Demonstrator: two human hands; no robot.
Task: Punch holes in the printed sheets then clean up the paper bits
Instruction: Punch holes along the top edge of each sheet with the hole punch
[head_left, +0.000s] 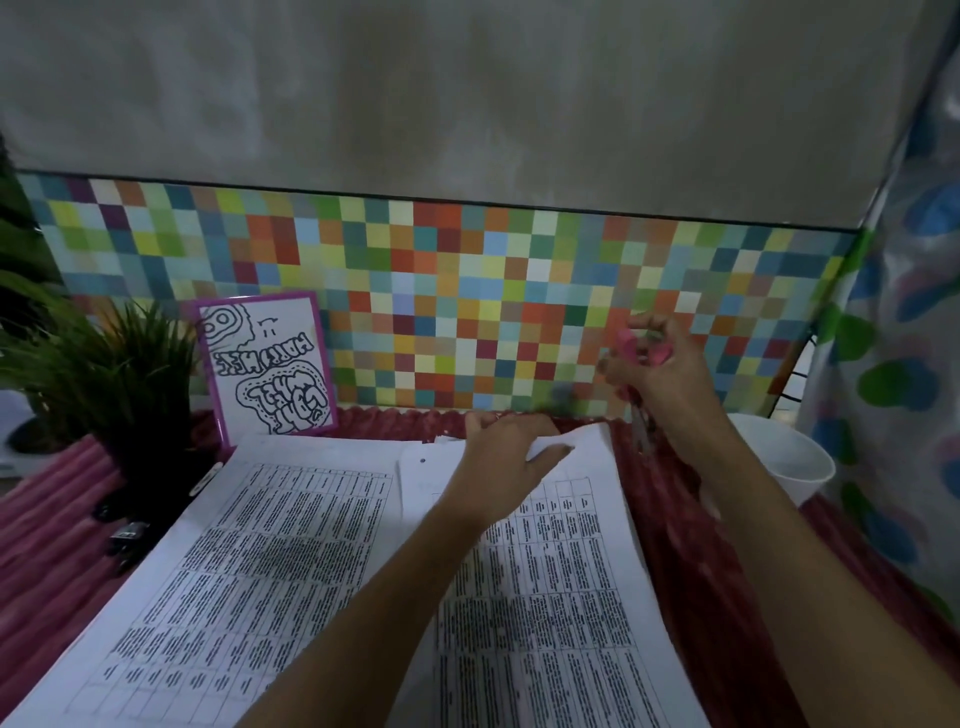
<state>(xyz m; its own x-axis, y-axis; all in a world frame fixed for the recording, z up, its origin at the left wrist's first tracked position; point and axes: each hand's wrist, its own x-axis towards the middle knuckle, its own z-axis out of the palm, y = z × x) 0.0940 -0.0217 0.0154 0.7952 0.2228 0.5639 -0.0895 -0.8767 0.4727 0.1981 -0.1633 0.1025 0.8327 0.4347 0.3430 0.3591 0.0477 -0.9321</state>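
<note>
Sheet (561, 597) lies left of the cup (779, 457). Our left hand (498, 457) pinches its far corner up, prob. to offer that edge to the pink tool (640, 421), which our right hand (665, 369) grips just left of the cup; tool's blurred, maybe scissors.

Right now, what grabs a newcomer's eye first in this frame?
The multicoloured tile strip across the back wall, then the printed sheets filling the foreground on a red cloth. The left hand pinches the far corner of the right-side sheet. Just to its right, the right hand holds a pink-handled tool, near a white cup.
</note>
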